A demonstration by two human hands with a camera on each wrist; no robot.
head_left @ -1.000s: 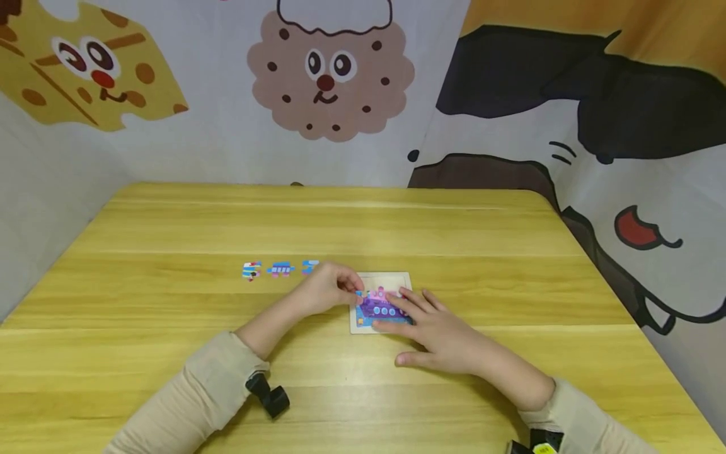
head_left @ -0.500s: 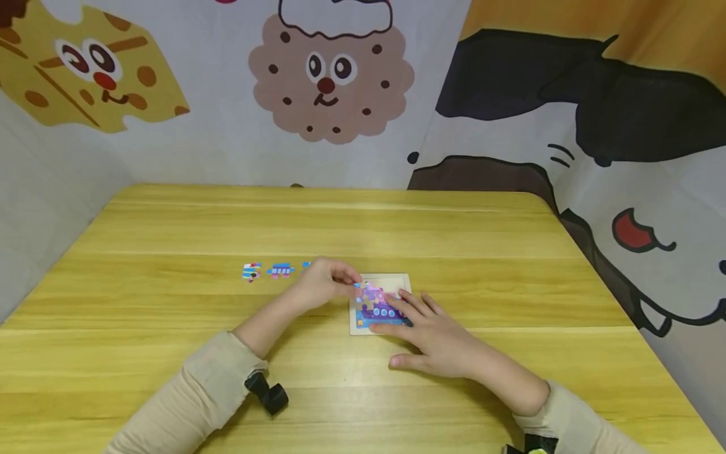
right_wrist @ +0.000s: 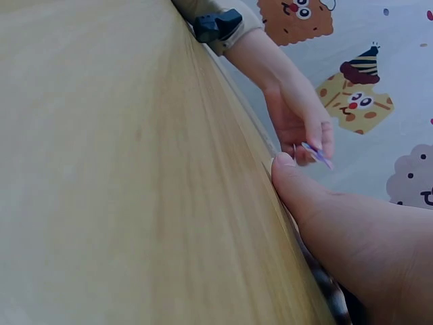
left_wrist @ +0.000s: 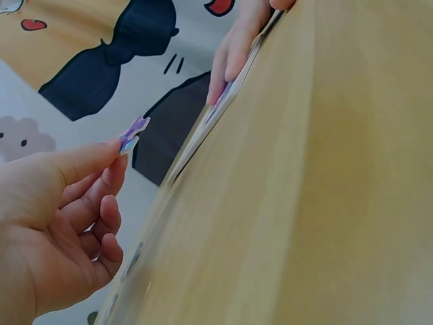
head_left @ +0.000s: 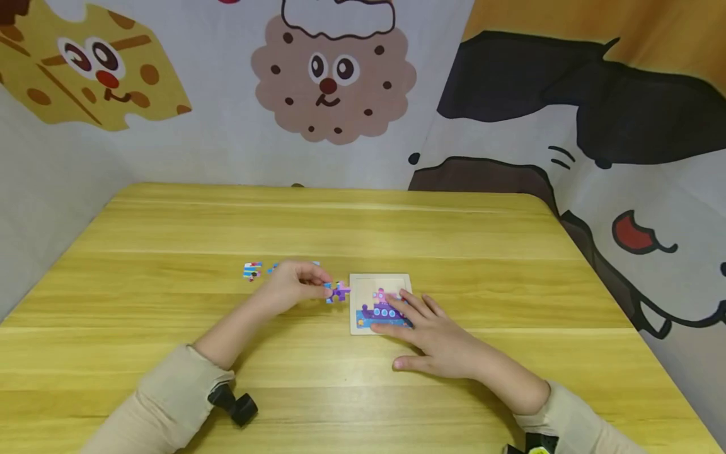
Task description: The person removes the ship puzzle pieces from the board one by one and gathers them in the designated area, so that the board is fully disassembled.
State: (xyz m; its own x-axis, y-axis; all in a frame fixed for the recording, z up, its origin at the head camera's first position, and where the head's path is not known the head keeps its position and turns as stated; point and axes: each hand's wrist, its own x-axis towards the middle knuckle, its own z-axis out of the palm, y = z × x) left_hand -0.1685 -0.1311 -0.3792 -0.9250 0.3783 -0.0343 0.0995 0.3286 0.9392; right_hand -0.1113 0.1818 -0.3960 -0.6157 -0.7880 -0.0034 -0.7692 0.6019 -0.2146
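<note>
The left hand (head_left: pixel 286 288) pinches a purple puzzle piece (head_left: pixel 342 291) above the bench (head_left: pixel 340 394), beside the puzzle board (head_left: pixel 361 288); the right hand (head_left: pixel 439 340) rests splayed on that board; a yellow label (head_left: pixel 539 451), partly cut off, is unreadable.

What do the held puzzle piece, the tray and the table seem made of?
Puzzle piece: probably card or thin wood, printed, with a pale cut edge. Tray: likely wood or fibreboard, matte-looking, plain pale beige. Table: wood or wood-look laminate, smooth, with streaky grain.
</note>
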